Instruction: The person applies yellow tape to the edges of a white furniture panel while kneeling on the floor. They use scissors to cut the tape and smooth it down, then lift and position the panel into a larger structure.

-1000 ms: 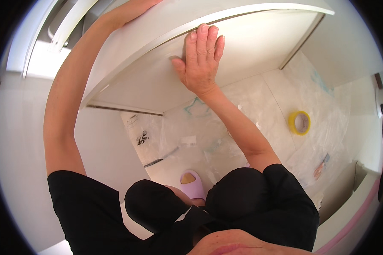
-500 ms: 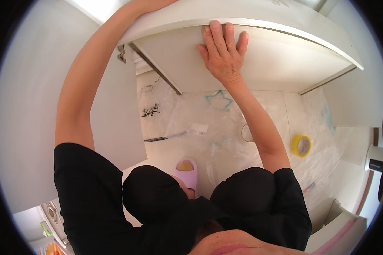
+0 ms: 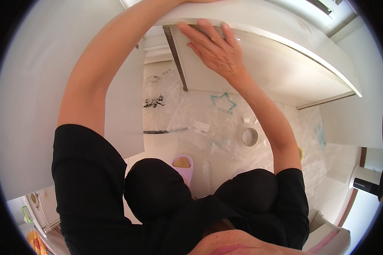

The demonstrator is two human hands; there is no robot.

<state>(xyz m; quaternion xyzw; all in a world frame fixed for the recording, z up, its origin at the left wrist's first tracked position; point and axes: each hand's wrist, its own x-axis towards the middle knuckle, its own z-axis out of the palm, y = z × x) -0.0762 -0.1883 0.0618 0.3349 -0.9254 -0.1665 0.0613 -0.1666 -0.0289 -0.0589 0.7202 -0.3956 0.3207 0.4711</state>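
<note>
A white drawer-like panel unit (image 3: 281, 68) spans the upper middle, with dark metal strips along its left and right sides. My right hand (image 3: 221, 53) lies against its underside, fingers spread, with the tips by the front board's lower edge. My left arm reaches over the left end of the white front board (image 3: 251, 12). Only a sliver of my left hand (image 3: 203, 1) shows at the top edge of the picture, and its fingers are out of sight.
Clear plastic film (image 3: 208, 146) with printed marks covers the floor below. A tape roll (image 3: 250, 137) lies on it; a yellow roll (image 3: 301, 154) is mostly behind my right arm. A white cabinet door (image 3: 124, 106) stands at left. My foot wears a pink slipper (image 3: 182, 163).
The panel unit's left end has shifted right and away from the cabinet door. My right hand has turned, its fingers now slanting left, and my left hand has slid right along the top.
</note>
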